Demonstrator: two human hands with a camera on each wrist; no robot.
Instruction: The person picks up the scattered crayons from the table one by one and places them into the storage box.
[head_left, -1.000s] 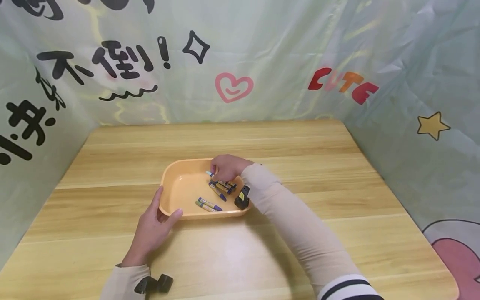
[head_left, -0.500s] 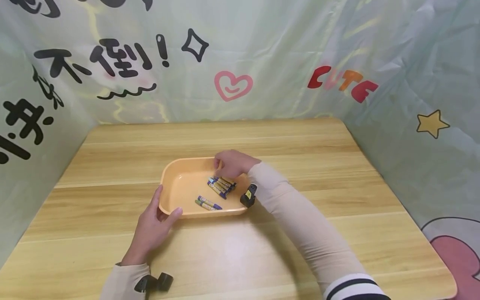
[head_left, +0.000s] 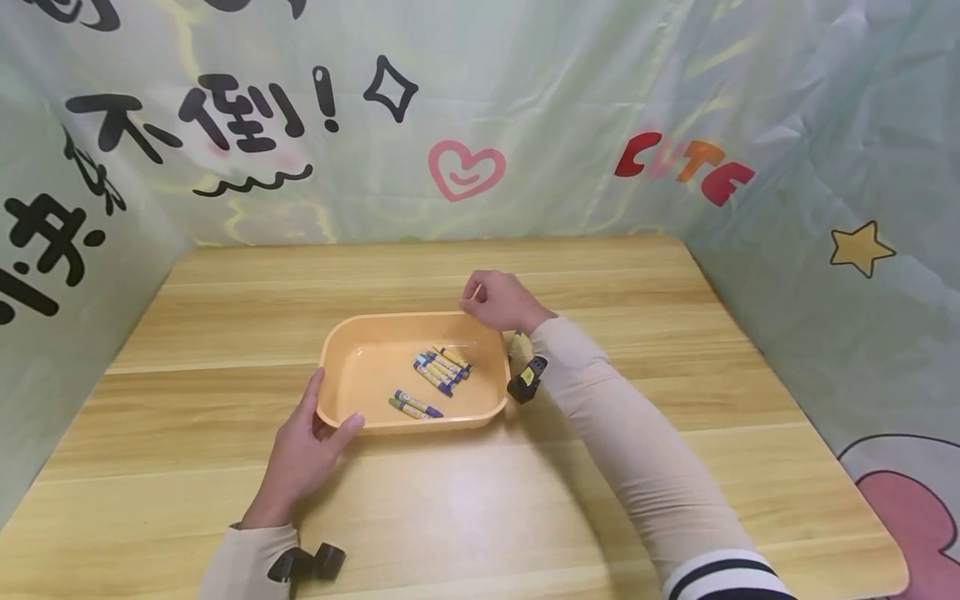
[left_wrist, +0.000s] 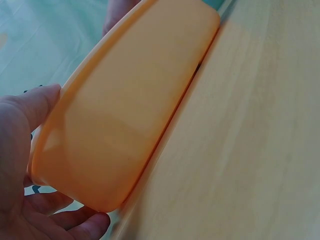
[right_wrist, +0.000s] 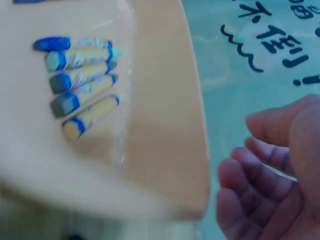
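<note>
An orange plastic tray (head_left: pixel 375 325) stands on the table, a row of several crayons (head_left: pixel 433 377) lying in its right half. Two more crayons (head_left: pixel 412 407) lie near its front wall. My left hand (head_left: pixel 303 454) grips the tray's front left corner; in the left wrist view, its thumb (left_wrist: pixel 45 102) presses the rim and the fingers lie against the outer wall. Above the tray's far right corner hovers my right hand (head_left: pixel 506 302). Its fingers (right_wrist: pixel 245 172) are loosely bent, with nothing between them and the thumb in the right wrist view.
Partly hidden behind the right wrist, a small yellowish thing (head_left: pixel 519 346) lies just right of the tray; its kind is unclear. A printed cloth backdrop (head_left: pixel 555 108) rises behind and beside the wooden table (head_left: pixel 300 279).
My right hand has let go of a crayon in the row and moved up and right, out of the tray. The row now shows fully. My left hand keeps its grip.
</note>
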